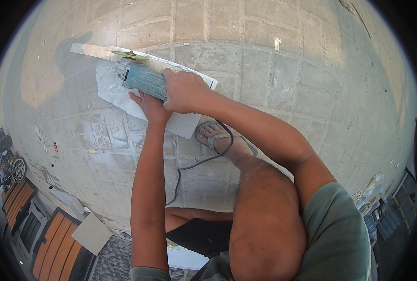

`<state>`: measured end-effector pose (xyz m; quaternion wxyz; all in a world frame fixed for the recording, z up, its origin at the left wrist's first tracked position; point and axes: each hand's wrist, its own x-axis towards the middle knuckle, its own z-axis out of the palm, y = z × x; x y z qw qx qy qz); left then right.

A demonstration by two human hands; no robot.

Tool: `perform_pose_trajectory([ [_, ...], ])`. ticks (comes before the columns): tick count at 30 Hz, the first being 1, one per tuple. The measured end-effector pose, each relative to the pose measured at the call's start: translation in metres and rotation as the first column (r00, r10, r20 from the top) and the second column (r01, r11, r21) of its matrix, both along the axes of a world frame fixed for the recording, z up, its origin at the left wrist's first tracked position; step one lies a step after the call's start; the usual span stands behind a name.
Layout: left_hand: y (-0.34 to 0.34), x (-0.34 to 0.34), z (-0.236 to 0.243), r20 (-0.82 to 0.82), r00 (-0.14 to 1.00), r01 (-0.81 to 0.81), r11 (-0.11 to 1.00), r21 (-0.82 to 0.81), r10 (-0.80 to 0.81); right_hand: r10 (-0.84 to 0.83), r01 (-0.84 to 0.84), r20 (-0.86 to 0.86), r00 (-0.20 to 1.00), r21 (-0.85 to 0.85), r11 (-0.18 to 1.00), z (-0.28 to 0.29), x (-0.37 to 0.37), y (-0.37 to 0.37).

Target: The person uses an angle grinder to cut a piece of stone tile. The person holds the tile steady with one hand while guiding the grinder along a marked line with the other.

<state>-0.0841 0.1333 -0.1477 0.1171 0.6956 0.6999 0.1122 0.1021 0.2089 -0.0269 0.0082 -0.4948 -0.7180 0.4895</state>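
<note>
My right hand (185, 91) is wrapped round the rear body of a teal angle grinder (145, 80). Under the grinder's body, my left hand (154, 107) cups it; the thumb sticks out to the left and the other fingers are mostly hidden. The grinder's thin greenish cutting disc (129, 55) stands edge-on at the far long edge of a pale tile (182, 122), where a narrow strip (93, 50) reaches out to the left. White dust (114, 89) covers the tile's left part. A black power cord (201, 162) loops back past my foot.
My sandalled foot (217, 136) is close by the tile's near corner. Brick-patterned paving (283, 84) surrounds the work. At the lower left are orange-slatted panels (56, 246), a square beige tile (92, 233) and a parked motorcycle (14, 168). Assorted items (374, 220) lie at the right edge.
</note>
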Motion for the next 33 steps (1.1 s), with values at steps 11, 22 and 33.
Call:
perform_pose_trajectory([
  [11,0.002,0.007,0.007,0.014,1.0,-0.007,0.997,0.081,0.006,0.018,-0.016,0.043,0.999,-0.033,0.999,0.01,0.007,-0.001],
  [22,0.004,0.007,0.009,-0.032,0.999,-0.022,1.0,-0.014,0.021,0.002,-0.001,0.043,0.999,-0.024,1.0,0.011,0.013,-0.006],
  [33,0.003,0.008,0.008,-0.081,0.996,-0.023,0.999,-0.024,0.021,-0.006,0.007,0.031,1.0,-0.033,0.999,0.01,0.018,-0.009],
])
